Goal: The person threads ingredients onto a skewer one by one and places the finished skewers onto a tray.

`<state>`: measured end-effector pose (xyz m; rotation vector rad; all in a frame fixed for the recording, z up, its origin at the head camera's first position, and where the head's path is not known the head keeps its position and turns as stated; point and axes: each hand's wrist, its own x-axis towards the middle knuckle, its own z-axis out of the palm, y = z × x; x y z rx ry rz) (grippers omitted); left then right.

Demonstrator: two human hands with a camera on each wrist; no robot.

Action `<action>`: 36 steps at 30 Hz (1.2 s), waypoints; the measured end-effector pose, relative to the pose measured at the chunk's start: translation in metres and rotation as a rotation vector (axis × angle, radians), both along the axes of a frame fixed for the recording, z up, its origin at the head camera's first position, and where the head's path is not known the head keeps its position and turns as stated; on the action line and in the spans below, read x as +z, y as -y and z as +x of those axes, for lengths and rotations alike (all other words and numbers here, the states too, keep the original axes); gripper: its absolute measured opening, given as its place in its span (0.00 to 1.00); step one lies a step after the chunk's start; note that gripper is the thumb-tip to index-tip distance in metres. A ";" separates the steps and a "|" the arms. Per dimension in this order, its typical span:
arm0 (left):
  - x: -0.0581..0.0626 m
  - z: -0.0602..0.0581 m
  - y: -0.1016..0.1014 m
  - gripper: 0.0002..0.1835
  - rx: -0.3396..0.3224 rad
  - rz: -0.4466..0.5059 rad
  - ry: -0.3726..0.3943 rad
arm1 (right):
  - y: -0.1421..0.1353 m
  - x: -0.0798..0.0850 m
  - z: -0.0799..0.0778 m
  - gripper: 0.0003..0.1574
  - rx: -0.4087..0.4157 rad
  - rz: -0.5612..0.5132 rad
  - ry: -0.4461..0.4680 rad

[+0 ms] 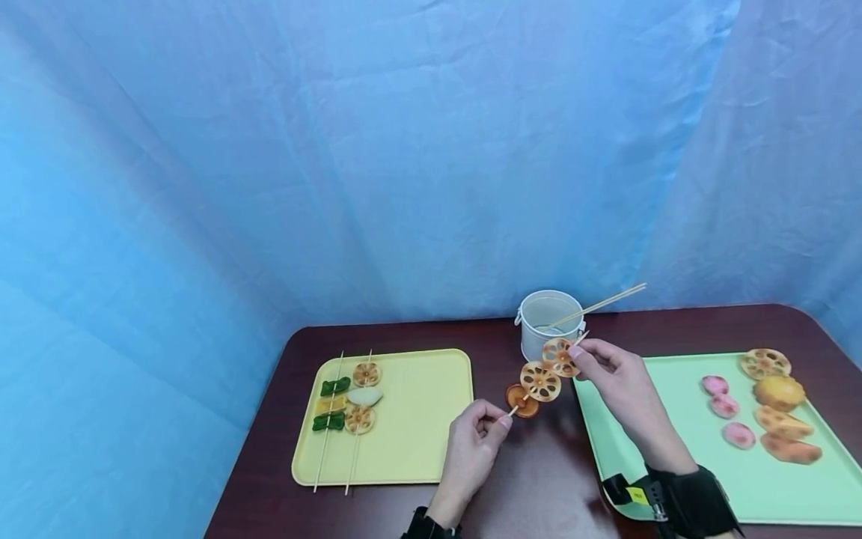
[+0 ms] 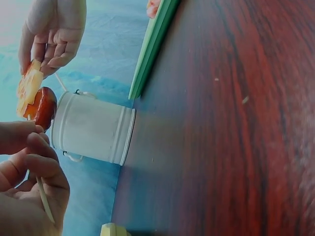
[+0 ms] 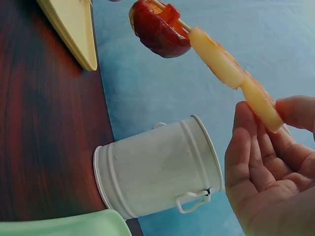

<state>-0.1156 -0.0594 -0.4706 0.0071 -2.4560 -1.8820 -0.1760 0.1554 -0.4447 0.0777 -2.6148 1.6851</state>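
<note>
My left hand (image 1: 469, 451) pinches a thin wooden skewer (image 2: 43, 199) near its lower end, just below a glossy brown mushroom-like piece (image 1: 522, 401). Above that piece, two lotus root slices (image 1: 540, 382) sit along the same skewer. The thumb and fingers of my right hand (image 1: 622, 385) pinch the upper lotus root slice (image 3: 261, 105), and the skewer's tip sticks out past it. The loaded skewer is held up in the air at a slant. In the right wrist view the slices show edge-on, pale yellow with browned faces.
A white pail (image 1: 551, 322) holding thin skewers stands behind the hands. On the left, a yellow tray (image 1: 424, 419) bears two loaded skewers. On the right, a green tray (image 1: 667, 442) carries pink pieces (image 1: 738, 435), another lotus root slice (image 1: 765, 364) and several browned pieces (image 1: 779, 392).
</note>
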 end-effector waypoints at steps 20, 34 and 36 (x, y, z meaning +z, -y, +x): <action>-0.026 -0.007 0.020 0.03 0.150 -0.067 -0.183 | -0.001 -0.001 -0.001 0.30 0.008 -0.059 -0.054; -0.007 -0.014 0.058 0.03 0.228 -0.360 -0.108 | -0.009 -0.002 0.000 0.30 -0.015 -0.010 -0.065; -0.006 -0.013 0.067 0.04 0.228 -0.408 -0.103 | -0.011 -0.002 0.000 0.30 -0.019 -0.004 -0.067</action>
